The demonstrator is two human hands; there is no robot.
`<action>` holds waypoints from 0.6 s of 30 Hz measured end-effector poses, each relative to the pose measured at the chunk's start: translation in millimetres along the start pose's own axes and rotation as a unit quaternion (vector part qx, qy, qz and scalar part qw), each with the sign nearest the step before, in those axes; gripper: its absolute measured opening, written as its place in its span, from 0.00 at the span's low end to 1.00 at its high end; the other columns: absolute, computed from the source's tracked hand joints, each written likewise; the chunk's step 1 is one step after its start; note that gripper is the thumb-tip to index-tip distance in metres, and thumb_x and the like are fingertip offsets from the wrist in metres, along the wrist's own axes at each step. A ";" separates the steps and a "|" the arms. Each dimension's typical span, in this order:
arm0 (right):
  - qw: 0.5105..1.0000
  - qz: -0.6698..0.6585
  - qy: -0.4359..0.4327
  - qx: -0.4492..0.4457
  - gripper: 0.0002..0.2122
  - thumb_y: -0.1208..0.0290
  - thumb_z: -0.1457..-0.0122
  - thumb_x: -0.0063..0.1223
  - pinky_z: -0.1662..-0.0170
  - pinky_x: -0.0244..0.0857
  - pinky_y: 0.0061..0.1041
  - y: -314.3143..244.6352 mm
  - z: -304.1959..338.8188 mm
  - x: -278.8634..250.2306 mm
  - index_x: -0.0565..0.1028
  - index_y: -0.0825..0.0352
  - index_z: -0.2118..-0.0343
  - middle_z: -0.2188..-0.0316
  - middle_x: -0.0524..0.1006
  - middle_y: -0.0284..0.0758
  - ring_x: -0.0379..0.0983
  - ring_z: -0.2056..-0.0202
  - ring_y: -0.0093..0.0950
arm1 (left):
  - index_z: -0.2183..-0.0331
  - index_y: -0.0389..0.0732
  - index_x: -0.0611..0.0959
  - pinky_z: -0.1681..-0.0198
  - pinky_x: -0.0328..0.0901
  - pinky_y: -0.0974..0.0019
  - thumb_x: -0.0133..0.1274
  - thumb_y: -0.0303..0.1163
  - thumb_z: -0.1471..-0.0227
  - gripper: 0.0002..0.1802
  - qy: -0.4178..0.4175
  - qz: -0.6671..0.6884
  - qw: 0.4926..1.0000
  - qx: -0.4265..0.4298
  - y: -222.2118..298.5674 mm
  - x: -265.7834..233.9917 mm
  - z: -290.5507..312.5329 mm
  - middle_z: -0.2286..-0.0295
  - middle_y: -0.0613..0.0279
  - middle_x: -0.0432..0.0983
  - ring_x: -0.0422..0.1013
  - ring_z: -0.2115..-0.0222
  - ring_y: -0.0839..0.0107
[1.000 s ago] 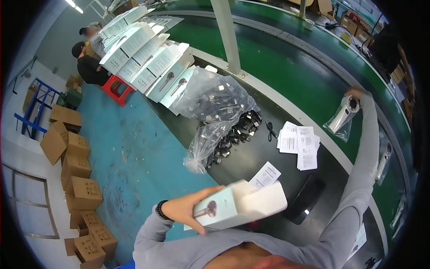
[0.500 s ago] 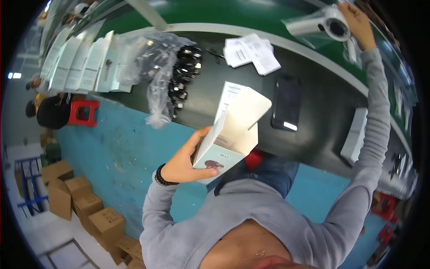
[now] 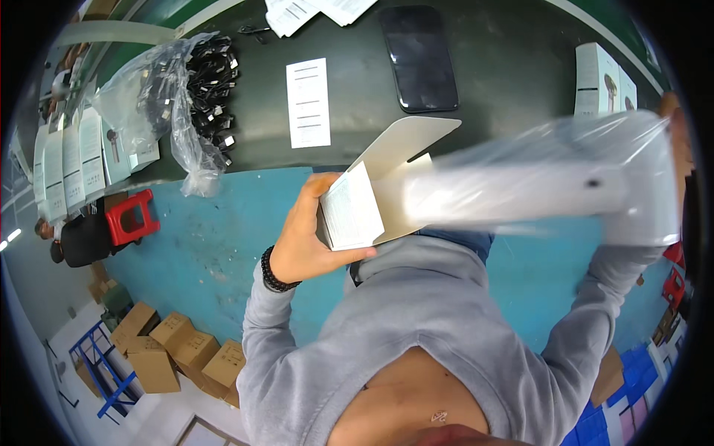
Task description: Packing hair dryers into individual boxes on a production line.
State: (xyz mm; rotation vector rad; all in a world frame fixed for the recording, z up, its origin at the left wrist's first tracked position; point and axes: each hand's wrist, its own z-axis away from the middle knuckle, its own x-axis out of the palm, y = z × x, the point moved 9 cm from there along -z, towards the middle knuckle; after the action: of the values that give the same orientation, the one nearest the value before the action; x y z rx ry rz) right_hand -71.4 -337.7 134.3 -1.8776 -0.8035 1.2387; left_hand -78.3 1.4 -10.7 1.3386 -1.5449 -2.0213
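My left hand (image 3: 306,232) grips a pale carton (image 3: 352,208) from its left side, thumb across the front. Its top flap stands up and the mouth is turned toward the right. At the right rim of the view, my right hand (image 3: 675,130) is partly hidden behind a white handheld device (image 3: 513,197) in a clear plastic bag (image 3: 550,141). The device has a long tube-shaped part and a wider end by my hand; it is smeared by motion. Its narrow end is in front of the carton's mouth; I cannot tell whether it is inside.
On the dark table lie a printed slip (image 3: 308,104), a black phone (image 3: 421,59), a stack of papers (image 3: 294,15) and black cables (image 3: 212,89) in a plastic bag (image 3: 160,82). Cartons stand at left (image 3: 91,152) and right (image 3: 595,82). A person sits near a red stool (image 3: 132,217).
My right hand has brought the bagged white device from the far right, down toward the carton. The carton has turned, its mouth now facing right. The view has shifted closer over the table.
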 end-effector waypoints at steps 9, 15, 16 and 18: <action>0.974 -0.171 0.106 0.102 0.11 0.63 0.39 0.45 0.80 0.56 0.11 29.8 39.1 30.0 0.71 0.68 0.70 0.82 0.70 0.27 0.64 0.82 0.12 | 0.52 0.38 0.64 0.57 0.62 0.61 0.71 0.34 0.77 0.48 0.044 0.048 0.998 -0.005 -3.3 -2.1 5.2 0.59 0.51 0.66 0.66 0.60 0.58; 0.968 -0.240 0.009 0.070 0.10 0.66 0.40 0.47 0.76 0.54 0.10 39.6 45.7 47.8 0.73 0.69 0.66 0.78 0.71 0.24 0.63 0.78 0.11 | 0.55 0.39 0.70 0.63 0.66 0.62 0.69 0.34 0.76 0.41 -0.079 -0.190 0.978 0.008 17.1 -22.2 -16.2 0.61 0.54 0.71 0.70 0.63 0.53; 0.970 -0.233 -0.013 0.067 0.10 0.66 0.40 0.47 0.76 0.53 0.10 44.7 47.0 53.3 0.73 0.69 0.67 0.79 0.70 0.24 0.62 0.78 0.11 | 0.54 0.38 0.70 0.62 0.66 0.63 0.70 0.36 0.75 0.42 -0.065 -0.180 0.981 -0.019 15.3 -23.0 -12.2 0.61 0.53 0.71 0.70 0.62 0.54; 0.967 -0.245 0.002 0.073 0.10 0.66 0.39 0.46 0.76 0.53 0.10 56.6 51.4 54.0 0.72 0.69 0.67 0.79 0.69 0.24 0.61 0.78 0.11 | 0.54 0.38 0.69 0.61 0.65 0.63 0.70 0.36 0.75 0.43 -0.053 -0.168 0.984 -0.020 11.5 -24.6 -10.1 0.61 0.53 0.71 0.71 0.61 0.56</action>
State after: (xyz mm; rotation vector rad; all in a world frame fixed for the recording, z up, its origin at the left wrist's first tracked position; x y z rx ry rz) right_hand -95.4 -312.0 47.6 -1.4434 -1.0667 0.9501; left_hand -60.6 7.2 11.6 1.5892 -1.3859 -2.3439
